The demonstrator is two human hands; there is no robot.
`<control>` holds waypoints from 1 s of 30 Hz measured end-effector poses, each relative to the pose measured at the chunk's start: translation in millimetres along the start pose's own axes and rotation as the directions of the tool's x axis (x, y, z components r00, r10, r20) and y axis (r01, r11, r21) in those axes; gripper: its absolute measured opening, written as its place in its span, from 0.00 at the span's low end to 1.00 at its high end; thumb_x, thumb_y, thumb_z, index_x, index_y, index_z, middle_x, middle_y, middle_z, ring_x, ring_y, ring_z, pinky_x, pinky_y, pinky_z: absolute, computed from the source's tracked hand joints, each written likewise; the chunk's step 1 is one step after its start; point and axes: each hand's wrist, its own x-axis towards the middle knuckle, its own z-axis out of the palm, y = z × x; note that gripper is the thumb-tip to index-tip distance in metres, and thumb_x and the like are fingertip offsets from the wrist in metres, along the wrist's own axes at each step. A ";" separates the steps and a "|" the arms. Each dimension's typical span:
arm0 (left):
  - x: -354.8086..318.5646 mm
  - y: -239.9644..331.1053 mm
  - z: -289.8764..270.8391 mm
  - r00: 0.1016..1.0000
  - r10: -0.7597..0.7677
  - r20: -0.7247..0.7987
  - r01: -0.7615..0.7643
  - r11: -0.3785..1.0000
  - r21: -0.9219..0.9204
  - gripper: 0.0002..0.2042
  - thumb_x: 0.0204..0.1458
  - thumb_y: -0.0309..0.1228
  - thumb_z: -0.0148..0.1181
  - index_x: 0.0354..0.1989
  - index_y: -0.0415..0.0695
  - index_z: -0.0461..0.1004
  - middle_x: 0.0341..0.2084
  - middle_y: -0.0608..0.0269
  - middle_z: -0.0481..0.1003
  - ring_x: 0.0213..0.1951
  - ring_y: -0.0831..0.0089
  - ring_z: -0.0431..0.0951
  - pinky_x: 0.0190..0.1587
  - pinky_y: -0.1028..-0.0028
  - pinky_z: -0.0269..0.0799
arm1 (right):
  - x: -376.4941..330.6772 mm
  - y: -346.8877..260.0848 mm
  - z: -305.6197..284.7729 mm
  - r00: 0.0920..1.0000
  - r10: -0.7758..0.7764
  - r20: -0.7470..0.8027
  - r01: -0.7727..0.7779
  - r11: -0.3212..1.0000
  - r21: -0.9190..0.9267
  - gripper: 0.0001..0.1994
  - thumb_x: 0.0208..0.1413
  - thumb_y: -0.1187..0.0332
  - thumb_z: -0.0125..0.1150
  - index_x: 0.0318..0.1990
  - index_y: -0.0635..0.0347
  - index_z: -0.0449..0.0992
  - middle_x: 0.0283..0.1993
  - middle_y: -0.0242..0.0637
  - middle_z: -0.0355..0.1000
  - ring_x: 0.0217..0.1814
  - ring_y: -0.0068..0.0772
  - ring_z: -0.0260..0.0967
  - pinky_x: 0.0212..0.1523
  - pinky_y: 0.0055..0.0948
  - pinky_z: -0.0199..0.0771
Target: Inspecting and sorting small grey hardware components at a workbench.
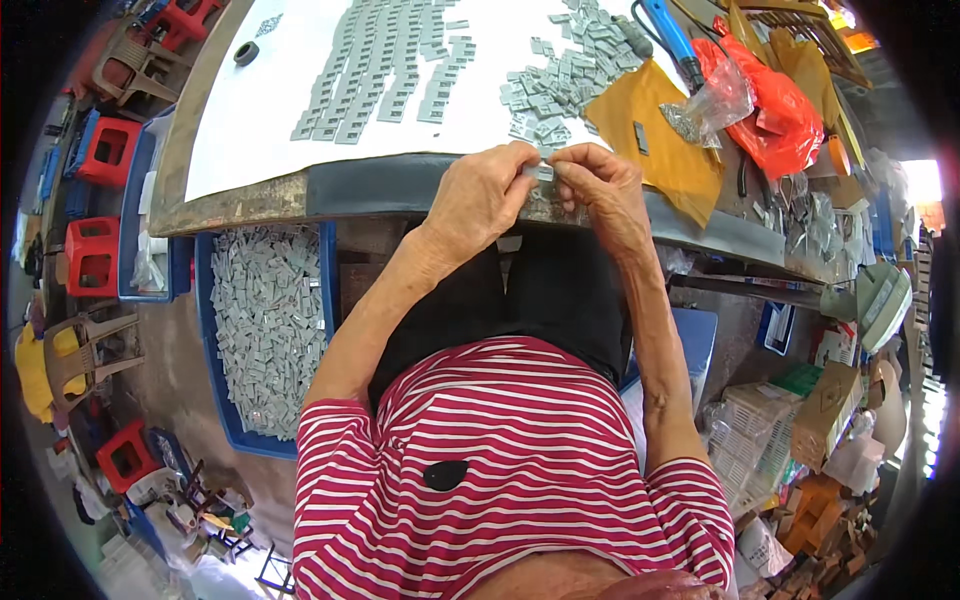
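Observation:
At the near edge of the table, my left hand (pixel 480 190) and my right hand (pixel 602 185) meet with their fingertips pinched. Between them is a small grey plastic piece (pixel 543 172), which both hands grip; its finer details are hidden by the fingers. Beyond my hands, many like grey pieces lie in neat slanting rows (pixel 385 65) on a white sheet (pixel 245 130). To the right of these rows, more grey pieces are heaped loosely in a pile (pixel 570 85).
A blue bin (pixel 232 420) full of small grey pieces stands below the table at left. Brown paper (pixel 655 130), a red plastic bag (pixel 780 125) and a blue-handled tool (pixel 668 28) lie on the table's right. Red stools (pixel 92 255) stand farther left; cartons (pixel 825 415) are stacked at right.

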 end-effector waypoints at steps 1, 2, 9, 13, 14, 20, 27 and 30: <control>1.4 -2.7 -2.3 1.000 -0.015 -0.010 0.015 1.000 0.024 0.09 0.44 0.22 0.56 0.35 0.35 0.69 0.22 0.53 0.73 0.25 0.65 0.75 0.28 0.73 0.69 | 1.4 0.6 0.3 1.000 0.002 -0.019 -0.001 1.000 0.014 0.06 0.49 0.73 0.55 0.33 0.67 0.73 0.23 0.29 0.68 0.21 0.15 0.61 0.23 0.15 0.62; 3.0 -5.8 -4.6 0.999 -0.029 -0.019 0.030 0.998 0.046 0.09 0.45 0.22 0.56 0.35 0.36 0.69 0.22 0.53 0.73 0.25 0.65 0.75 0.28 0.73 0.69 | 2.6 1.3 0.4 0.999 0.004 -0.038 -0.003 1.000 0.027 0.07 0.50 0.73 0.55 0.34 0.68 0.73 0.24 0.30 0.68 0.22 0.16 0.62 0.23 0.15 0.63; 23.8 -39.1 -18.3 0.990 0.006 -0.141 0.032 0.963 0.266 0.07 0.43 0.25 0.56 0.31 0.38 0.71 0.23 0.53 0.72 0.26 0.62 0.73 0.31 0.69 0.67 | -5.3 5.1 -10.5 0.999 -0.011 -0.041 0.013 0.999 0.033 0.07 0.51 0.74 0.54 0.36 0.68 0.73 0.27 0.32 0.69 0.24 0.16 0.62 0.24 0.15 0.64; 35.1 -58.6 -18.3 0.989 0.005 -0.150 0.058 0.907 0.417 0.05 0.42 0.25 0.56 0.29 0.39 0.71 0.24 0.55 0.69 0.24 0.62 0.72 0.30 0.67 0.67 | -11.8 5.3 -13.8 0.998 0.007 -0.059 -0.005 0.999 0.034 0.07 0.51 0.74 0.53 0.35 0.68 0.73 0.28 0.33 0.69 0.23 0.15 0.62 0.23 0.13 0.63; 35.3 -60.4 -18.2 0.989 0.007 -0.148 0.056 0.908 0.415 0.05 0.42 0.25 0.56 0.29 0.39 0.71 0.24 0.55 0.69 0.24 0.62 0.72 0.30 0.67 0.67 | -13.2 5.3 -14.8 0.998 0.022 -0.063 -0.020 0.999 0.032 0.07 0.51 0.74 0.54 0.35 0.68 0.73 0.27 0.32 0.69 0.23 0.15 0.62 0.23 0.14 0.63; 33.7 -60.8 -22.9 0.988 0.021 -0.151 0.071 0.813 0.578 0.05 0.39 0.23 0.59 0.26 0.40 0.72 0.23 0.55 0.68 0.24 0.59 0.72 0.30 0.64 0.67 | -17.6 4.1 -18.7 0.998 0.032 -0.052 -0.032 0.999 0.017 0.07 0.51 0.74 0.54 0.35 0.69 0.72 0.28 0.34 0.69 0.22 0.14 0.61 0.22 0.13 0.62; 37.9 -59.8 -20.9 0.990 0.008 -0.144 0.095 0.716 0.692 0.03 0.39 0.22 0.56 0.24 0.40 0.72 0.24 0.57 0.68 0.30 0.61 0.71 0.33 0.64 0.64 | -20.8 4.2 -23.3 0.998 0.030 -0.046 -0.029 0.999 0.025 0.07 0.51 0.74 0.53 0.35 0.69 0.72 0.28 0.34 0.69 0.22 0.15 0.61 0.22 0.14 0.62; 48.9 -52.3 -11.7 0.987 0.084 -0.138 0.000 0.853 0.523 0.07 0.40 0.21 0.54 0.30 0.36 0.73 0.27 0.53 0.69 0.29 0.56 0.71 0.33 0.64 0.67 | -23.1 3.3 -27.0 0.998 0.028 -0.058 -0.027 0.999 0.023 0.07 0.51 0.74 0.53 0.36 0.69 0.72 0.28 0.34 0.69 0.22 0.15 0.61 0.22 0.14 0.62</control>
